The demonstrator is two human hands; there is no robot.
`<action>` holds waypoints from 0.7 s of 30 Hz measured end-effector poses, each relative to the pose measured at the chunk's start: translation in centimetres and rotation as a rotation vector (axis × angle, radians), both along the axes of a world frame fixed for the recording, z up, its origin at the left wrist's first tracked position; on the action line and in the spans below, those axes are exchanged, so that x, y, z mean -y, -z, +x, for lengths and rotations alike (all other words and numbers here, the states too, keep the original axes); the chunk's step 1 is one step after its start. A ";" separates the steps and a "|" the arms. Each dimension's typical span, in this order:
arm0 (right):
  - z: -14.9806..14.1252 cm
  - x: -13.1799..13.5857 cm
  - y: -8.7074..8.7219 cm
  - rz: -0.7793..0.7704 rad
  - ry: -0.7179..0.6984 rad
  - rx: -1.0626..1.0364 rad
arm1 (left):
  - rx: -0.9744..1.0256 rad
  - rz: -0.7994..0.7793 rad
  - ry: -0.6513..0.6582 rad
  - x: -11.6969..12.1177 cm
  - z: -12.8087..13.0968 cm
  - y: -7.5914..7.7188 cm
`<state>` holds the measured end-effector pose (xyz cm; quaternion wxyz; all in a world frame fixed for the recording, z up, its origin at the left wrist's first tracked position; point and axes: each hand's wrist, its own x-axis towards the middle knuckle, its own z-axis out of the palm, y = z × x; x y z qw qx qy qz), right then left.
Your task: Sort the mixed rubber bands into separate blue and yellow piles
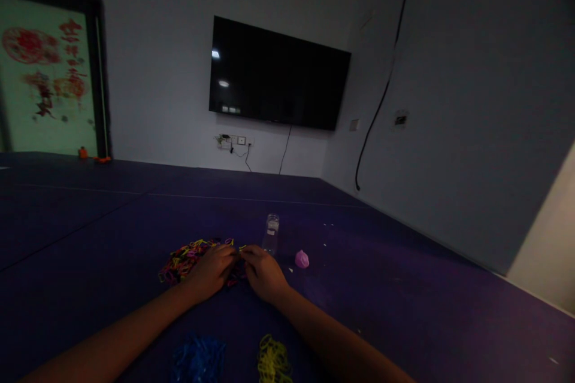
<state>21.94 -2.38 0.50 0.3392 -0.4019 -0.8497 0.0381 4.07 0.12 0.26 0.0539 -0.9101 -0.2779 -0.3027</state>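
Note:
A loose heap of mixed-colour rubber bands (182,257) lies on the dark purple floor. My left hand (214,266) rests over the right part of this heap with its fingers bent together. Close beside it, my right hand (266,274) has thumb and forefinger pinched, the two sets of fingertips nearly meeting. A bit of yellow shows by the right fingertips; what either hand grips is too small and dark to tell. Just beyond my right hand is a clear bottle (271,233). A pile of blue bands (198,359) and a pile of yellow bands (273,360) lie between my forearms.
To the right of the bottle sits a small pink object (302,259). White scraps dot the purple floor (404,305) around it. A television (278,75) hangs on the far wall, and a black cable (381,96) runs down the right wall.

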 end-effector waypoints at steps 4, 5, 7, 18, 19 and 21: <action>0.0 0.0 0.0 -0.004 -0.001 -0.001 | 0.033 0.003 0.018 -0.1 -0.1 0.1; -0.1 0.0 0.0 -0.007 -0.007 -0.002 | 0.037 0.003 0.021 -0.1 -0.1 0.1; -0.1 0.0 -0.1 -0.008 -0.019 -0.005 | 0.043 0.003 0.014 -0.1 -0.1 0.1; -0.1 0.1 -0.3 -0.003 -0.030 -0.037 | 0.039 0.013 0.000 -0.5 -0.2 0.5; -0.1 0.1 -0.3 0.000 -0.027 -0.041 | 0.040 0.016 -0.001 -0.5 -0.2 0.4; -0.2 0.1 -0.2 -0.001 -0.021 -0.042 | 0.040 0.019 0.002 -0.4 -0.3 0.4</action>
